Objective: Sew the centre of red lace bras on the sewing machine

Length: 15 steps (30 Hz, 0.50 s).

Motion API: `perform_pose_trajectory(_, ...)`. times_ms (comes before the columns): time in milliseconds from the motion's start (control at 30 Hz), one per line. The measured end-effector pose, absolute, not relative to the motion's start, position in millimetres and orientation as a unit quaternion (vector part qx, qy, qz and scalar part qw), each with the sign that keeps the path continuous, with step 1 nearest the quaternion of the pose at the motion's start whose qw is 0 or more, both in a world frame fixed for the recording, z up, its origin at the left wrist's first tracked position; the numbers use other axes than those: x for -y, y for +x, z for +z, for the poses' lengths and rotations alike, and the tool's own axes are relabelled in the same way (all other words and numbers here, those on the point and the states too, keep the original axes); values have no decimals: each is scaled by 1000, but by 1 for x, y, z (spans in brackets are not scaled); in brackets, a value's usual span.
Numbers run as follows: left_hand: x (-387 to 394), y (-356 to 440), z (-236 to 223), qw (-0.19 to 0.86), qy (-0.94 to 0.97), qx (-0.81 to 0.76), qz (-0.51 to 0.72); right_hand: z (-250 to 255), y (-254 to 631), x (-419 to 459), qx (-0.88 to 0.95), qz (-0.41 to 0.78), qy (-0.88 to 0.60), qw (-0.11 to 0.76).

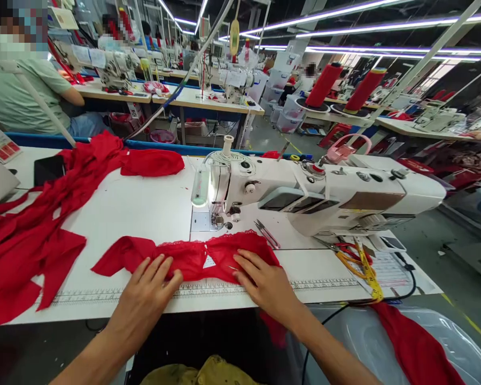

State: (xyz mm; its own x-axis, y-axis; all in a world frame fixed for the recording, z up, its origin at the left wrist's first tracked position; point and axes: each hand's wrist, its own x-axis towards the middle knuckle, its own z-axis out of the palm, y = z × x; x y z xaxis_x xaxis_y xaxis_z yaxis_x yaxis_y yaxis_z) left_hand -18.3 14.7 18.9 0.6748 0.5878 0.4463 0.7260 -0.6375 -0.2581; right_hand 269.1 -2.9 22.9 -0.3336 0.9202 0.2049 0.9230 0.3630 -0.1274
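Left of the sewing machine [240, 176], red cloth [80, 171] is heaped on the counter [136, 206]. In front of the sewing machine, a lace-edged red garment [186, 262] is spread, seemingly light, soft, easily snagged, best held by its seams. It is touched by the left hand [148, 289], fingers loosely spread, and the right hand [269, 286], its grip unclear. Snips [268, 235] alongside could catch it.

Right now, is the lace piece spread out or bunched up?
Mostly spread out: the lace piece lies lengthwise along the ruler, its middle gap showing, left hand and right hand on it.
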Motion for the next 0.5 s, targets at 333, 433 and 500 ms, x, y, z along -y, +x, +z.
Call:
perform_pose_trajectory(333,-18,-33,4,241,-889,368,-129,80,363,20,697,-205,-664,-176)
perform_pose_trajectory(433,-19,-27,6,215,-877,399,-158,94,369,18,699,-262,-662,-68)
perform_pose_trajectory(500,-19,-19,11,190,-878,398,-188,93,346,12,755,-223,-614,65)
